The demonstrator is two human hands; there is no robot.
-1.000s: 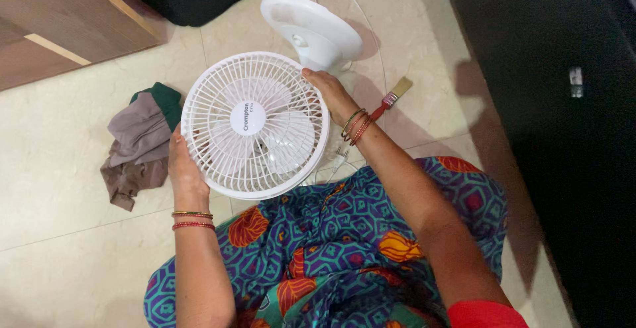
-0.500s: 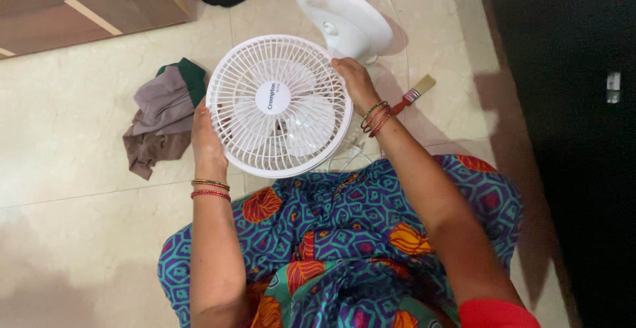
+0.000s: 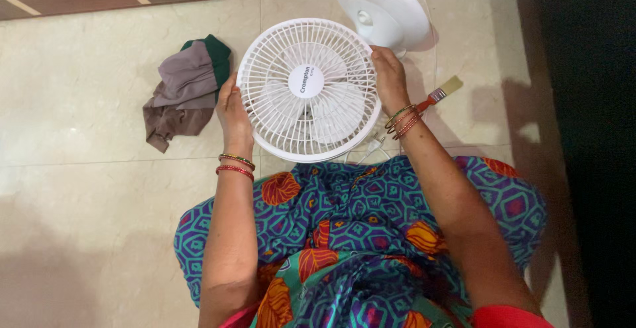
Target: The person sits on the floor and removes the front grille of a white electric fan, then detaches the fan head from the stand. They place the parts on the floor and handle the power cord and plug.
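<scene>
Fingers (image 3: 227, 100) of the left hand (image 3: 233, 117) curled around the left rim of one white table fan (image 3: 309, 89), while those of the right hand (image 3: 388, 78) wrapped the opposite rim; both hands gripped the round wire grille, which faced upward toward the camera. One fan was present, held just above the tiled floor (image 3: 79, 189) in front of the person's lap. Its round white base (image 3: 384, 8) lay beyond the grille, tilted on the floor. A single round white label (image 3: 306, 80) with dark lettering sat at the centre of the grille. One paintbrush (image 3: 442, 92), with a red handle and pale bristles, lay on the floor just beside the right wrist. One crumpled pile of cloth (image 3: 187, 89), grey, brown and green, lay left of the fan, near the left hand. Each wrist carried several red and gold bangles (image 3: 235, 165). Both forearms reached forward, palms turned inward toward the grille.
</scene>
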